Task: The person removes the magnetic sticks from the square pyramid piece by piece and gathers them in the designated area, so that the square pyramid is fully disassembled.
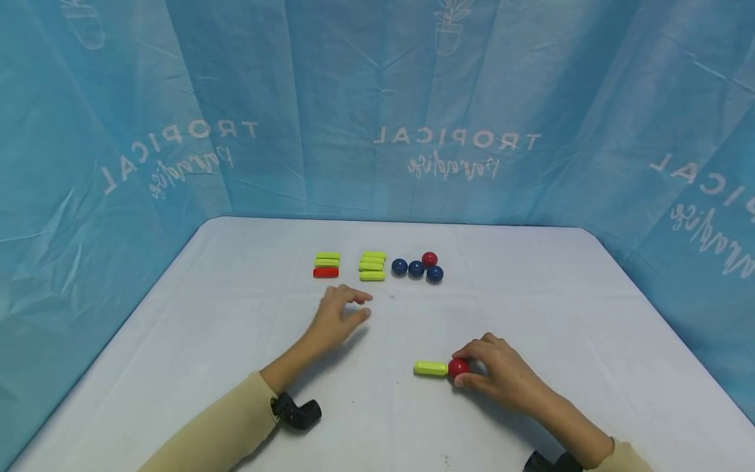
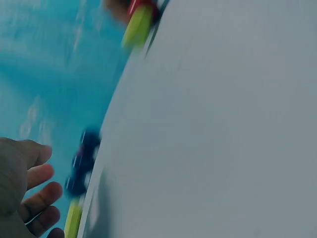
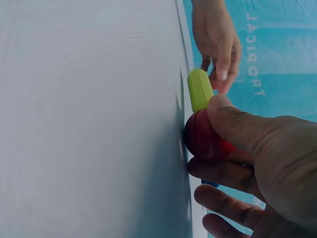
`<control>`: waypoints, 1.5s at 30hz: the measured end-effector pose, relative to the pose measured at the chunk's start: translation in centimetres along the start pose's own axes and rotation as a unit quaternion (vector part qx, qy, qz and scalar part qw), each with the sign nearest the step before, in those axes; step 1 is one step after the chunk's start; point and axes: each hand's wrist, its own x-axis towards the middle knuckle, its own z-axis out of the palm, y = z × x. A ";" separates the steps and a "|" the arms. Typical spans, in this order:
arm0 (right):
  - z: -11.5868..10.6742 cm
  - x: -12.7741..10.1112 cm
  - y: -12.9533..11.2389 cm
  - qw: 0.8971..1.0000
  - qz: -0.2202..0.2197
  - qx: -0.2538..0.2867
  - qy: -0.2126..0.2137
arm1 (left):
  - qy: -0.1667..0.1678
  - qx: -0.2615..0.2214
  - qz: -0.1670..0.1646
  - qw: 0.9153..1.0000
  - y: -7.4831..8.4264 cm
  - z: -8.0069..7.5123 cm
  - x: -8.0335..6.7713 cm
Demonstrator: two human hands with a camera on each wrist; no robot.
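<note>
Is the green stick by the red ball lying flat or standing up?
Lying flat: the green stick lies lengthwise on the table, one end touching the red ball held by the right hand.

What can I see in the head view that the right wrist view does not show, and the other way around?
Only the head view shows the two stacks of bars, the far balls and the table's full layout. Only the right wrist view shows the thumb pressing closely on the red ball. Both show the right hand gripping that ball beside a green bar, and the left hand beyond.

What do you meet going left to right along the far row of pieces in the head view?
Red stick with two green sticks behind it → green stick stack → blue ball → blue ball → red ball and blue ball.
</note>
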 end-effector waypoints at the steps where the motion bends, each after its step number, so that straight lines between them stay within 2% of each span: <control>1: 0.0 0.0 0.0 1.000 0.002 -0.001 0.002 | -0.024 -0.011 0.006 1.000 0.9 0.8 -0.8; 5: 0.1 0.0 0.0 1.000 0.006 -0.005 0.006 | -0.110 -0.034 0.030 0.993 3.9 3.2 -3.5; 8: 0.2 0.0 -0.1 1.000 0.007 -0.005 0.007 | -0.133 -0.024 0.045 0.990 5.1 4.7 -4.4; 12: 0.2 0.0 -0.1 1.000 0.004 -0.004 0.012 | -0.127 -0.004 0.053 0.990 5.8 6.0 -4.7; 18: 0.2 -0.1 -0.1 1.000 -0.002 -0.003 0.019 | -0.107 0.002 0.060 0.992 6.4 6.9 -4.7; 23: 0.1 -0.2 0.0 1.000 -0.011 -0.009 0.020 | -0.089 0.016 0.068 0.994 6.8 7.0 -4.8; 27: 0.1 -0.1 -0.1 1.000 -0.014 -0.017 0.012 | -0.096 0.029 0.060 0.993 6.6 6.5 -4.8; 30: 0.0 -0.1 -0.1 1.000 -0.006 -0.015 0.001 | -0.081 0.029 0.046 0.995 5.6 5.3 -4.5; 32: -0.2 -0.1 -0.1 1.000 -0.001 -0.011 -0.004 | -0.054 0.028 0.031 0.998 4.4 4.1 -4.1; 35: -0.3 -0.1 0.1 1.000 0.002 -0.008 -0.006 | -0.003 0.039 0.009 0.999 2.0 1.9 -3.0; 39: -0.2 -0.1 0.2 1.000 -0.001 -0.004 -0.004 | 0.052 0.055 -0.028 0.997 -1.6 -1.0 -1.0; 42: -0.1 -0.2 0.3 1.000 -0.003 0.003 -0.006 | 0.071 0.059 -0.060 0.994 -4.2 -2.9 0.5; 45: -0.1 -0.1 0.3 1.000 -0.003 0.009 -0.007 | 0.076 0.065 -0.083 0.992 -6.1 -4.2 1.8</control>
